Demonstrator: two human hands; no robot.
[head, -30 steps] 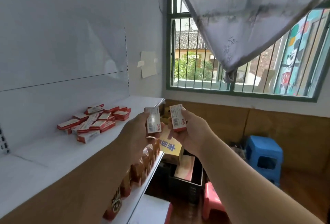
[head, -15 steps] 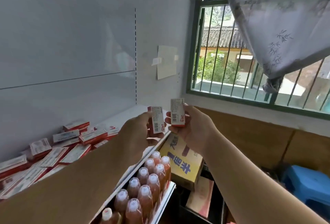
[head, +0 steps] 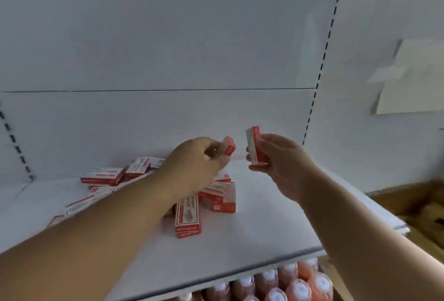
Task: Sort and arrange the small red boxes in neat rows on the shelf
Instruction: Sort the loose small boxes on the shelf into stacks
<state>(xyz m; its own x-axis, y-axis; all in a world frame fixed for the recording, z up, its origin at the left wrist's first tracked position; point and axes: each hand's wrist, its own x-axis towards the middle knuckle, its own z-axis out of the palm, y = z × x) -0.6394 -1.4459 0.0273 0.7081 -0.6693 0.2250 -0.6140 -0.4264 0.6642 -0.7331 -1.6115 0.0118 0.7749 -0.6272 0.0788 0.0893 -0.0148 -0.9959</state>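
My left hand [head: 194, 156] grips a small red and white box [head: 228, 145] above the white shelf [head: 264, 236]. My right hand [head: 281, 164] pinches a second small red box [head: 253, 147], held upright just to the right of the first. Both boxes hang in the air near the shelf's back wall. Below my left forearm lies a loose heap of several red boxes [head: 187, 214], flat and at mixed angles; the arm hides part of the heap.
A lower shelf holds several bottles of orange drink with white caps [head: 298, 286]. A sheet of paper [head: 408, 77] is stuck on the wall at right. Slotted uprights [head: 322, 65] run up the white back panel. Brown cardboard shows at far right.
The view has swung left from the window to face the shelf. Both hands, each still with its box, have moved over the shelf towards the back wall.
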